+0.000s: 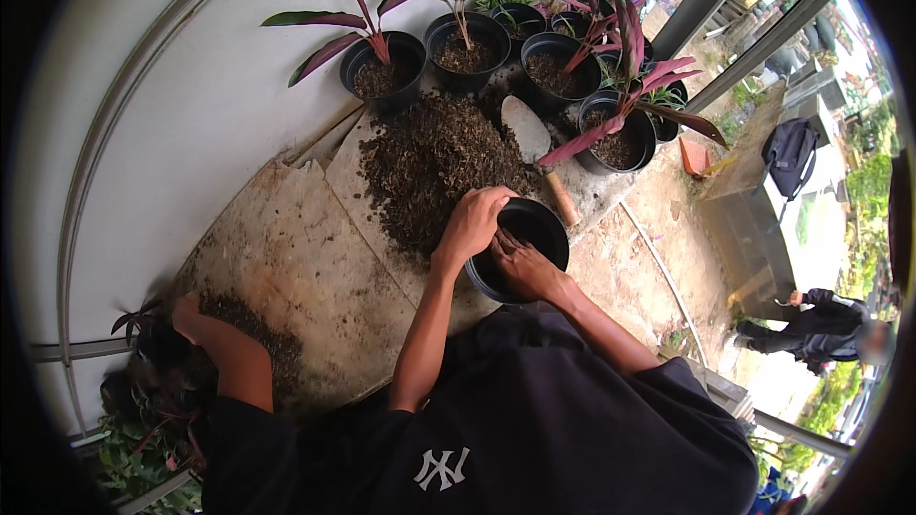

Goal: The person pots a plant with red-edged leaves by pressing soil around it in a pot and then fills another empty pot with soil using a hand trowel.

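Note:
A black plastic plant pot [551, 229] stands tilted at the near edge of the work surface, close to my body. My left hand [476, 222] grips its far left rim. Inside the pot is my right hand [522, 265], fingers spread apart and pointing down into it; dark shade hides what lies at the bottom. Beyond my left hand rises a heap of brown potting mix [444, 157]. A trowel with a wide metal blade [526, 129] and a wooden handle [562, 199] lies between the heap and the potted plants.
Black pots with red-leaved cordyline-like plants [386, 71] line the far edge. At left, another person's arm [243, 357] reaches towards dark plants beside scattered soil [250, 329]. A white wall [179, 100] bounds the left side. Outdoors at right are a backpack [790, 157] and a person [816, 325].

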The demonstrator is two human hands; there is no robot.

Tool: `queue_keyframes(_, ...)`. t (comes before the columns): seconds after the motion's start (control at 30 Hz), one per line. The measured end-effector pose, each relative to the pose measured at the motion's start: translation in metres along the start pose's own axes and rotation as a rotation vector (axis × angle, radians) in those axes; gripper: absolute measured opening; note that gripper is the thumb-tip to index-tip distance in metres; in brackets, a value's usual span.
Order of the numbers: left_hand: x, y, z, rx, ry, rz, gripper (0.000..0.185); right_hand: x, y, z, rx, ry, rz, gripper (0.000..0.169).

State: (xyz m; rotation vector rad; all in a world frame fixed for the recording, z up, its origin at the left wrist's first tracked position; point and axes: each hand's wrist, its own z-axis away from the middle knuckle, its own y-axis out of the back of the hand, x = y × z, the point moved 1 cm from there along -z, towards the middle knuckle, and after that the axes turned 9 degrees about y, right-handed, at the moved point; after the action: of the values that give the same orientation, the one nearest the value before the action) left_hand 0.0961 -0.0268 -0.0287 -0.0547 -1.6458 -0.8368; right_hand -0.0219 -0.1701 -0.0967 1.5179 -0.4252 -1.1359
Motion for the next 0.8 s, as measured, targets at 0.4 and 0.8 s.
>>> queue_keyframes(0.4, -0.005, -0.01, 0.086, 0.424, 0.242, 0.001, 0.026, -0.016, 0.023, -0.003, -0.066, 0.057, 0.034, 0.074)
queue_keyframes(0.8, -0.008, 0.014, 0.038, 0.167, 0.074, -0.08, 0.022, -0.021, 0.042, -0.006, -0.131, 0.003, 0.021, 0.065)
